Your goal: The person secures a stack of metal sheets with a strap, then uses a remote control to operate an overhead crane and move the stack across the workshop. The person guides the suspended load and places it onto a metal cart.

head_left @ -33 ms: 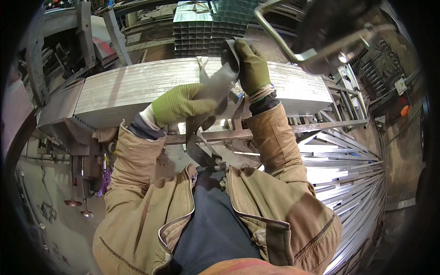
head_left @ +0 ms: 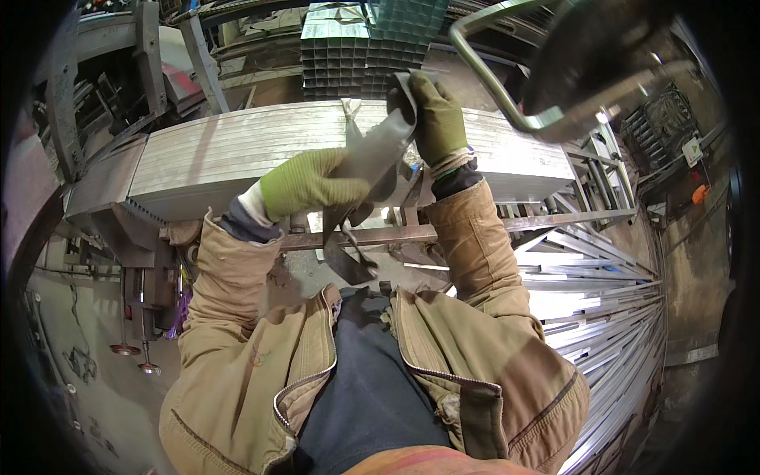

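Observation:
A broad grey strap [head_left: 375, 149] is stretched and looped between my gloved hands, above a long bundle of pale metal bars [head_left: 237, 146]. My left hand [head_left: 313, 186], in a green knit glove, is closed on the strap's near stretch. Farther up and to the right, my right hand [head_left: 438, 119] grips the folded upper part. The strap's loose lower end [head_left: 346, 257] hangs twisted in front of my jacket. A pale tie [head_left: 350, 111] wraps the bundle behind the strap. My right fingertips are partly hidden by the fold.
Square metal tubes [head_left: 334, 67] are stacked at the back. A bent metal bar [head_left: 484, 71] and a dark blurred shape hang at upper right. Many thin metal lengths [head_left: 594, 340] fan out at lower right. A steel frame [head_left: 146, 59] stands at left.
The strap's lower end swings slightly and now stands apart from the front of my jacket. My left hand shifts a little left. The bar at upper right appears farther right.

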Tool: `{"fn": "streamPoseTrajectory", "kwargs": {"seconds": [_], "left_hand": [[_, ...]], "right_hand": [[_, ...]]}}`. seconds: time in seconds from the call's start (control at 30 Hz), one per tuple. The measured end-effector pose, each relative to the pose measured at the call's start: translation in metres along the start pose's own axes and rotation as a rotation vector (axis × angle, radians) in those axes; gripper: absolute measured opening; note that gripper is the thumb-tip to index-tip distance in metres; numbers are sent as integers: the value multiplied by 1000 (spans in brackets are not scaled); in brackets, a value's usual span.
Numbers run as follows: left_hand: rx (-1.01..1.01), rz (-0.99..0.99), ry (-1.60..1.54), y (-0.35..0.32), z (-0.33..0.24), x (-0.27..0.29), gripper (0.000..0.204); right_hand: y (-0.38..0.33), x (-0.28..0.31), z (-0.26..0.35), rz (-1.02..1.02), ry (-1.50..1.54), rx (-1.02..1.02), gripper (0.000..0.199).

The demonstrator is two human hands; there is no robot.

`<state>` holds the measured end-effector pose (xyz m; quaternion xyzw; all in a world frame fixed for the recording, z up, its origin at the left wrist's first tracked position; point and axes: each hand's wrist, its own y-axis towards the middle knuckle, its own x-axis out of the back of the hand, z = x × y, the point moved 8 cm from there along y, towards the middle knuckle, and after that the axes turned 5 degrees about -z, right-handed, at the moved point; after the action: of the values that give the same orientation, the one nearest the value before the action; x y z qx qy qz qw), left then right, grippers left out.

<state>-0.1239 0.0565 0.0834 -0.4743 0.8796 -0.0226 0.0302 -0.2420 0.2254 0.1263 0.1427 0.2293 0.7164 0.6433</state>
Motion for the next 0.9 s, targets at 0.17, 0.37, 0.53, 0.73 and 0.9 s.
{"fn": "streamPoseTrajectory", "kwargs": {"seconds": [0.17, 0.37, 0.53, 0.73, 0.9], "left_hand": [[119, -7, -194, -22, 52, 4, 78], [65, -183, 30, -13, 144, -22, 77], [59, -108, -269, -10, 180, -40, 30], [-171, -388, 56, -79, 125, 35, 24], [217, -331, 871, -75, 73, 72, 42]], "right_hand": [[1, 25, -66, -235, 557, -399, 17], [-7, -11, -76, -310, 651, -535, 19], [1, -52, -88, -115, 645, -620, 28], [5, -2, -132, 339, -969, -398, 65], [-12, 26, -166, 402, -1299, -246, 73]]}}
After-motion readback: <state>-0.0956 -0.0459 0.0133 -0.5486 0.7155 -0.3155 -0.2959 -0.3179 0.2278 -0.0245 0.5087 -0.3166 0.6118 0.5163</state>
